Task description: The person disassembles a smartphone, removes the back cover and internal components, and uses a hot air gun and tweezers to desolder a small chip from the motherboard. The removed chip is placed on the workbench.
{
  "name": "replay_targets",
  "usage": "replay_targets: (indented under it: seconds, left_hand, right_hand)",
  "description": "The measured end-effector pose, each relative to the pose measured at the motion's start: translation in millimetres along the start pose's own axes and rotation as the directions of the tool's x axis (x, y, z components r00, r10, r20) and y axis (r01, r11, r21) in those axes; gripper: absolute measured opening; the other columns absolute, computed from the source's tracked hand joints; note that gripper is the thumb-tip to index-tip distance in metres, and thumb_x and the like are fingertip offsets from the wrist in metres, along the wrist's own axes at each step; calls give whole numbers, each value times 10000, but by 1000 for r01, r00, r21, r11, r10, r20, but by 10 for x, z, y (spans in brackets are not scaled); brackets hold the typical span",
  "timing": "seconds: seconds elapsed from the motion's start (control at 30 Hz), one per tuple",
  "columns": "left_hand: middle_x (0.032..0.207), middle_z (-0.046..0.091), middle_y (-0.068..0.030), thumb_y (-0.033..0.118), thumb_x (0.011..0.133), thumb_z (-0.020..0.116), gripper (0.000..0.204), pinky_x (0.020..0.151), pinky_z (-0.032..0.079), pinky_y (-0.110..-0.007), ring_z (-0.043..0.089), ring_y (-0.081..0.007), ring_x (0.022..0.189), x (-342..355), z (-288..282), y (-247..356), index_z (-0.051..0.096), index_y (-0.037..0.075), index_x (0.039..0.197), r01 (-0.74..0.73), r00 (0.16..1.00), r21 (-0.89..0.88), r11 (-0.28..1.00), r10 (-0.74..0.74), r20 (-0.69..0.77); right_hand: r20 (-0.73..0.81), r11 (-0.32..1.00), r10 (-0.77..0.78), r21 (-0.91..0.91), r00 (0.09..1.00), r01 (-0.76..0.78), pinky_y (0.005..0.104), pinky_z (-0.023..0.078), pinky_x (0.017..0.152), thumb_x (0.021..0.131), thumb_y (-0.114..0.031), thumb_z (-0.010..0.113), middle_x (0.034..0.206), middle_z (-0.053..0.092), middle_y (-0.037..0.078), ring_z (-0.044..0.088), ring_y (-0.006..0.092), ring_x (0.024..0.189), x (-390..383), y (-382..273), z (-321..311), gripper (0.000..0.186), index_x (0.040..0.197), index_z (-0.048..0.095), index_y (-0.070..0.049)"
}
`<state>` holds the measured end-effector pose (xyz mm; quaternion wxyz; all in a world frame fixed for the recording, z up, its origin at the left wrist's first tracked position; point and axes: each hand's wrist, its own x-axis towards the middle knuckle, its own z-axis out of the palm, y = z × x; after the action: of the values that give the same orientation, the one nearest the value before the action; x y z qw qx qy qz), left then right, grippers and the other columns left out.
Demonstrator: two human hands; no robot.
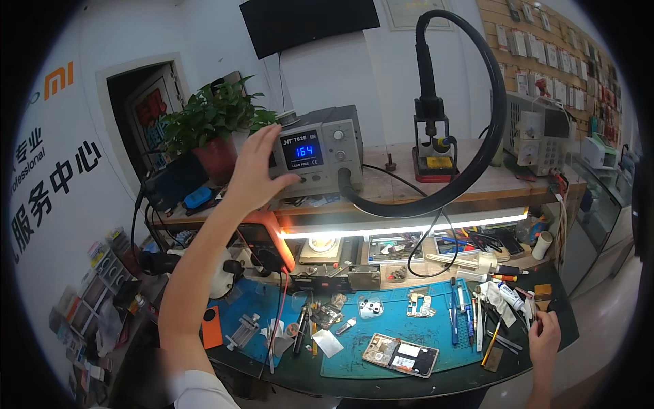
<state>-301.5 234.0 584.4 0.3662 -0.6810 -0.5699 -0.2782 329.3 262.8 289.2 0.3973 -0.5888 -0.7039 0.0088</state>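
My left hand [253, 174] reaches up to a grey hot-air rework station [330, 153] with a lit blue display. Its fingers stretch along the station's left side, and the thumb points at the buttons under the display. At the right end of the bench, my right hand [545, 339] is closed, fingertips together beside a white tube [509, 297] and loose hand tools. What it holds, if anything, is too small to make out. An opened phone [400, 354] with bare inner parts lies on the blue work mat [340, 367], apart from both hands.
A thick black hose [501, 109] loops from the station to a hot-air handpiece [426, 75] in its stand. Below the shelf glows a lamp tube [409, 225]. An orange multimeter [269, 242] and a microscope [214, 273] stand left; screwdrivers and tweezers crowd the right.
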Motion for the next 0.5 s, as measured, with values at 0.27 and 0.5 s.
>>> replay_targets:
  seconds: [0.27,0.5]
  left_hand:
    - [1511,474,-172,354,653,970,1130,1258,253,-534,410,-373,1438,26,173,59,363,75,1564,64,997,109,992,-68,38]
    - [1494,481,-160,316,590,996,1306,1264,201,-515,433,-340,1427,9,186,58,235,79,1624,84,996,104,991,-79,-44]
  right_hand:
    - [7,1000,17,-7,1000,-17,400,512,725,852,94,645,954,577,168,642,326,822,9,57,-18,218,1065,637,47]
    - [25,998,56,2,998,-56,394,515,744,864,94,641,972,583,170,643,325,836,3,4,-7,220,1077,635,41]
